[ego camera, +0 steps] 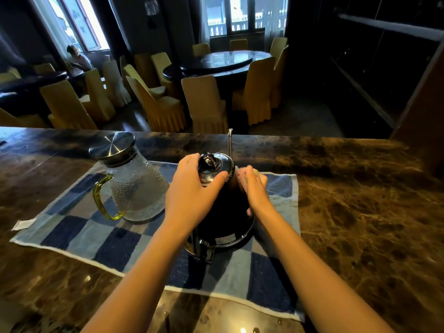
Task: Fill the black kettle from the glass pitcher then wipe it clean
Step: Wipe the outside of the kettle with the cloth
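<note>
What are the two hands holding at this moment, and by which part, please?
Left hand grips the black kettle by its lid; right hand presses a pinkish cloth against its side.

Checkered towel [101,239] on marble counter [360,188]; covered chairs [204,104] around round table [223,61].

A dim dining room lay beyond a brown marble desk [348,188]. Chairs in yellow skirted covers [204,104] ringed a round dark table [223,61] with a glossy top, and more stood at left. Daylight came through tall windows [245,13] at the back and another window [79,22] at left, where a person [78,57] sat. The floor was dark.
</note>
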A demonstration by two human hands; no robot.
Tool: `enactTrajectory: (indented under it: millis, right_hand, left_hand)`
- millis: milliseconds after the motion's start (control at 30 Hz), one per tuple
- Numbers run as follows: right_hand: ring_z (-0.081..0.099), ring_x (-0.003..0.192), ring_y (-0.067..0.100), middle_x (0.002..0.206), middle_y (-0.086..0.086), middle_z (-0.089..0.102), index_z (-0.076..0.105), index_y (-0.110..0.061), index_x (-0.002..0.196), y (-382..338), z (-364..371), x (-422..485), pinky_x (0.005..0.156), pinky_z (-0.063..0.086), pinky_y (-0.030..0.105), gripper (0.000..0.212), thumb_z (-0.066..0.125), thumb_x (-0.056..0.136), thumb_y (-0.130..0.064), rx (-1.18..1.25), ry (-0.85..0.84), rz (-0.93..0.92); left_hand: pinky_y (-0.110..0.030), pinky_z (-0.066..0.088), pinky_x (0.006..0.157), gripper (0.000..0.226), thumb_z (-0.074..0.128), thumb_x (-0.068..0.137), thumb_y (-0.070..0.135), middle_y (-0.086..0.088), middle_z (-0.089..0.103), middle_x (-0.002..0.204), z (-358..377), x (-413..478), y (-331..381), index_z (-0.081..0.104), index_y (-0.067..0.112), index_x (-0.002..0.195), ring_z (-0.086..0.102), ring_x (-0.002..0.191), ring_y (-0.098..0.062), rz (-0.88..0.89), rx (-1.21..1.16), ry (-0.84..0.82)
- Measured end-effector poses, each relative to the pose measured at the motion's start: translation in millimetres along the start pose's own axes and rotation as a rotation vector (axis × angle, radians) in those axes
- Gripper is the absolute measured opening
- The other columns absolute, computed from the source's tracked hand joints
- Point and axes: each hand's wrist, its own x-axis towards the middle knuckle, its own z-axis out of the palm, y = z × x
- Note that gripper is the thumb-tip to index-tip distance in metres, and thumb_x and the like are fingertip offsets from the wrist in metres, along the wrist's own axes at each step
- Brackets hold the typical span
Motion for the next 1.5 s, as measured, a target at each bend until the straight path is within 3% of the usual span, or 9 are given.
enactTrajectory:
  millis: [267, 400, 567, 667, 800, 900, 1067, 1267, 1500]
  right_hand:
    - [0.064, 0.106, 0.032, 0.118, 0.017, 0.065, 0.06, -0.008, 0.122, 8.8, -1.9, 66.7, 0.096, 0.051, 0.045, 0.054, 0.037, 0.097, -0.05, 0.03, -0.123, 0.412]
    - [0.065, 0.049, 0.018, 0.058, 0.013, 0.068, 0.06, 0.001, 0.092, -7.0, -2.9, 81.4, 0.044, 0.051, 0.023, 0.062, 0.021, 0.101, -0.047, 0.156, -0.199, 0.494]
    - [0.062, 0.087, 0.033, 0.092, 0.01, 0.066, 0.064, 0.003, 0.081, -15.3, 25.1, 99.9, 0.078, 0.051, 0.03, 0.07, 0.021, 0.103, -0.047, 0.301, -0.201, 0.526]
    - [0.043, 0.06, 0.021, 0.076, 0.012, 0.052, 0.073, 0.0, 0.057, -9.9, 25.1, 108.5, 0.057, 0.038, 0.026, 0.085, 0.023, 0.101, -0.054, 0.396, -0.268, 0.527]
    - [0.035, 0.029, 0.012, 0.041, 0.003, 0.042, 0.062, -0.002, 0.081, -35.7, 21.1, 113.1, 0.033, 0.03, 0.015, 0.076, 0.013, 0.099, -0.057, 0.233, -0.444, 0.478]
    - [0.03, 0.027, 0.01, 0.036, -0.001, 0.035, 0.061, -0.004, 0.088, -74.0, 22.0, 126.4, 0.037, 0.028, 0.013, 0.083, 0.002, 0.096, -0.062, 0.228, -0.562, 0.38]
    - [0.024, 0.031, 0.011, 0.034, -0.004, 0.027, 0.06, -0.013, 0.037, -109.6, 24.7, 141.4, 0.046, 0.018, 0.018, 0.094, 0.007, 0.092, -0.07, 0.617, -0.511, 0.345]
    - [0.029, 0.025, 0.007, 0.036, -0.004, 0.031, 0.056, -0.006, 0.091, -87.1, 25.2, 130.9, 0.037, 0.022, 0.011, 0.077, 0.011, 0.092, -0.069, 0.76, -0.55, 0.329]
    - [0.05, 0.04, 0.015, 0.048, 0.004, 0.053, 0.067, -0.006, 0.086, -28.2, 21.5, 110.4, 0.045, 0.042, 0.023, 0.089, 0.006, 0.092, -0.07, 0.281, -0.523, 0.321]
  left_hand:
    - [-0.012, 0.032, 0.069, 0.044, 0.064, 0.084, 0.038, 0.018, 0.043, 0.113, 0.2, 0.1, 0.3, 0.05, 0.024, 0.123, 0.042, 0.101, 0.0, -0.003, 0.014, -0.006]
    - [-0.019, 0.035, 0.083, 0.051, 0.065, 0.082, 0.04, 0.016, 0.045, 0.119, 0.8, 0.2, -0.4, 0.049, 0.024, 0.127, 0.045, 0.108, -0.002, -0.013, 0.004, -0.004]
    - [-0.013, 0.04, 0.085, 0.042, 0.068, 0.079, 0.039, 0.019, 0.048, 0.114, 1.3, 0.5, -2.3, 0.046, 0.034, 0.115, 0.049, 0.106, -0.001, -0.028, -0.036, 0.006]
    - [-0.027, 0.045, 0.094, 0.056, 0.066, 0.079, 0.046, 0.013, 0.051, 0.126, 2.6, -0.2, -3.7, 0.048, 0.026, 0.128, 0.051, 0.113, -0.005, -0.035, -0.022, -0.007]
    - [-0.014, 0.042, 0.088, 0.064, 0.061, 0.073, 0.054, 0.015, 0.051, 0.125, 4.5, 0.6, -6.0, 0.047, 0.028, 0.13, 0.051, 0.111, -0.001, -0.034, -0.033, 0.016]
    - [-0.007, 0.039, 0.081, 0.049, 0.067, 0.078, 0.043, 0.018, 0.053, 0.119, 4.3, 0.3, -6.0, 0.05, 0.031, 0.123, 0.052, 0.107, 0.003, -0.034, -0.055, 0.023]
    - [0.001, 0.036, 0.078, 0.043, 0.066, 0.076, 0.042, 0.025, 0.052, 0.113, 3.3, 0.4, -4.2, 0.047, 0.04, 0.114, 0.049, 0.105, 0.011, -0.019, -0.053, 0.014]
    - [-0.023, 0.046, 0.091, 0.052, 0.069, 0.08, 0.04, 0.014, 0.053, 0.122, 4.1, 0.7, -5.5, 0.049, 0.027, 0.126, 0.053, 0.11, -0.004, -0.031, -0.038, 0.016]
    - [-0.029, 0.047, 0.093, 0.057, 0.067, 0.08, 0.045, 0.013, 0.052, 0.126, 4.4, 1.2, -6.4, 0.048, 0.026, 0.129, 0.052, 0.113, -0.006, -0.033, -0.026, 0.017]
